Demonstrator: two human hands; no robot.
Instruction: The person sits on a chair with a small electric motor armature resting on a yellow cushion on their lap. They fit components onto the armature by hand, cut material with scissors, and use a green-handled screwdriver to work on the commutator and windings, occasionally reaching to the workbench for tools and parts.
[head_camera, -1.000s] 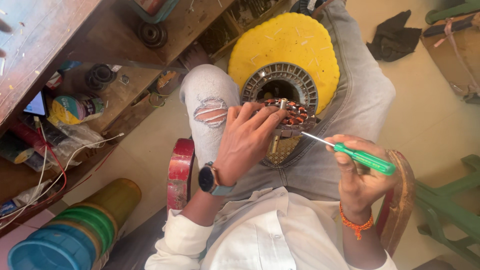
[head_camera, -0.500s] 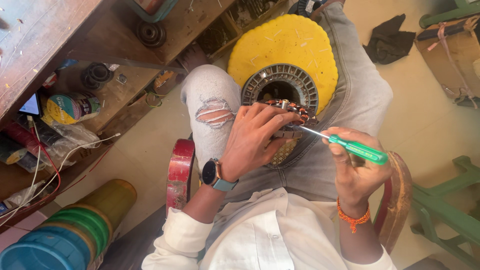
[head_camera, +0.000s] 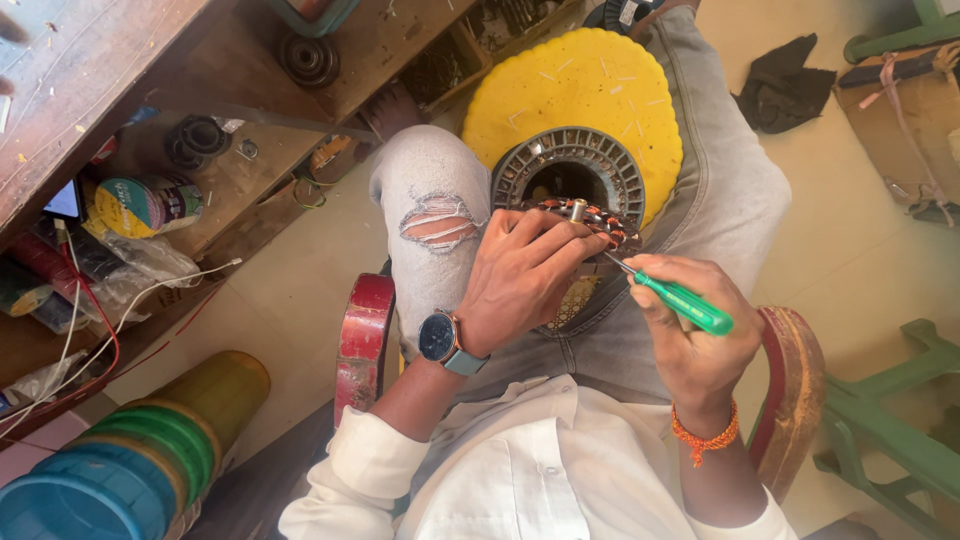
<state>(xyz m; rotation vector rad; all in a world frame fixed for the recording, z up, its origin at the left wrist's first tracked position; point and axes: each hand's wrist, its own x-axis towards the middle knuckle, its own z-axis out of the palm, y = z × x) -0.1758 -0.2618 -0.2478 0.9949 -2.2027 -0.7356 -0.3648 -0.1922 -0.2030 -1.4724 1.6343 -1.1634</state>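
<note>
Listing from largest to smallest, as I see it from the head camera. Item one: wooden workbench (head_camera: 90, 70) with shelves, upper left, crowded with spools and wires; it closes off the left side. Item two: yellow disc (head_camera: 590, 90) lying across my lap on the grey trousers, its far edge near the top of the view. Item three: stack of coloured tubs (head_camera: 120, 470), lower left on the floor. Item four: green stool (head_camera: 890, 420) at lower right, with pale open floor between it and the cardboard box (head_camera: 910, 110) above. Item five: grey ring-shaped stator (head_camera: 570, 170) resting on the disc, just beyond the fingers. Item six: left hand (head_camera: 525, 280), wearing a watch, clamped over the copper-wound motor core (head_camera: 590, 225) and pinning it on the lap. Item seven: right hand (head_camera: 695, 330), closed around the green-handled screwdriver (head_camera: 685, 302), tip touching the core's right edge. Both hands sit close together, nearly touching, over the core.
</note>
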